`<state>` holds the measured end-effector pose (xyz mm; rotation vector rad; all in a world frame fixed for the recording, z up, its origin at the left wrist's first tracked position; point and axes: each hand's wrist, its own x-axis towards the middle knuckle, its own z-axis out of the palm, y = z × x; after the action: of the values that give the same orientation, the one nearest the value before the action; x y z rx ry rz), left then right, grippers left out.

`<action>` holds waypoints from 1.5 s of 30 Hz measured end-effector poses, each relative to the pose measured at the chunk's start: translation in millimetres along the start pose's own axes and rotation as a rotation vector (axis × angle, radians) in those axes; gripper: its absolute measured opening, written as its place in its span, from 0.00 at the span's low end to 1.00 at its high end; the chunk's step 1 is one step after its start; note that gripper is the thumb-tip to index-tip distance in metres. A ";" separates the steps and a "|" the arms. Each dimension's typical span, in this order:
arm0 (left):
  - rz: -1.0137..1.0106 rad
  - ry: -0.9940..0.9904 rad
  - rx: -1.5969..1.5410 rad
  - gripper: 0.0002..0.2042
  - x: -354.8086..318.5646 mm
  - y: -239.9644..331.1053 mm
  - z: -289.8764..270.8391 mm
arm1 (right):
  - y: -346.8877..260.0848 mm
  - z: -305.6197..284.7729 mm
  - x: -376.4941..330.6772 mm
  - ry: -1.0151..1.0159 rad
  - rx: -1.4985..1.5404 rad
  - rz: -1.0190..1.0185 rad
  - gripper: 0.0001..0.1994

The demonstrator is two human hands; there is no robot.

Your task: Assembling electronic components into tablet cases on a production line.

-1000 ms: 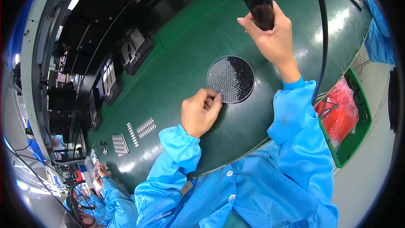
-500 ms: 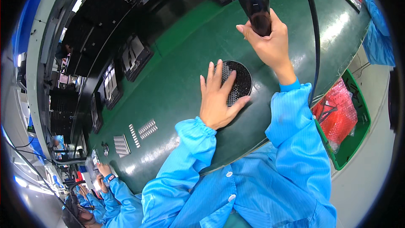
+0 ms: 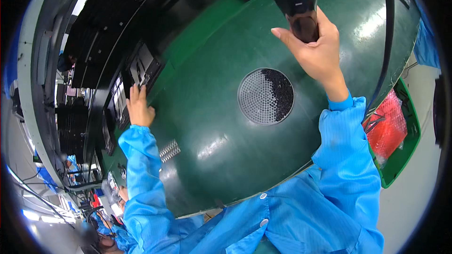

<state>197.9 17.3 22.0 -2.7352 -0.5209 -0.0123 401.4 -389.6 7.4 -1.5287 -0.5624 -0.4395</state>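
My right hand (image 3: pixel 321 54) is wrapped round the narrow grip of a black handheld scanner (image 3: pixel 295 0), its wide glossy head pointing away from me above the table. My left hand (image 3: pixel 140 109) reaches out at the far left, fingers stretched and nothing in them. Close beyond its fingertips lie flat black-framed device units (image 3: pixel 142 67) along the table's far edge; whether it touches one I cannot tell. Between my arms sits a round grey perforated dish (image 3: pixel 256 95), with tiny black pieces (image 3: pixel 283 95) heaped on its right side.
Rows of small silver pieces (image 3: pixel 169 151) lie beside my left sleeve. A thick black cable (image 3: pixel 388 33) hangs at the right. Below the table edge there, a green bin (image 3: pixel 414 136) holds red bubble wrap (image 3: pixel 388 127). Another person's hand (image 3: pixel 123 193) is at lower left.
My left hand has lifted off the dish and moved left toward the device units, uncovering the dish. My right hand still holds the scanner. The whole view has shifted somewhat.
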 end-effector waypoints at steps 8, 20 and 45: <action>0.028 -0.129 -0.229 0.37 55.2 -48.3 19.3 | 3.5 2.2 0.3 -0.018 -0.025 -0.038 0.17; 0.210 0.631 -0.337 0.28 -63.7 52.2 -38.1 | 5.0 12.0 -8.9 0.013 -0.105 0.098 0.16; -0.125 -0.208 -0.815 0.18 -193.2 -62.6 3.9 | -68.4 50.1 -55.0 -0.187 0.145 0.060 0.26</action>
<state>-4.7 4.5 25.4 -3.5099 -0.9053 0.0374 313.2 -344.5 27.6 -1.4510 -0.6775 -0.2054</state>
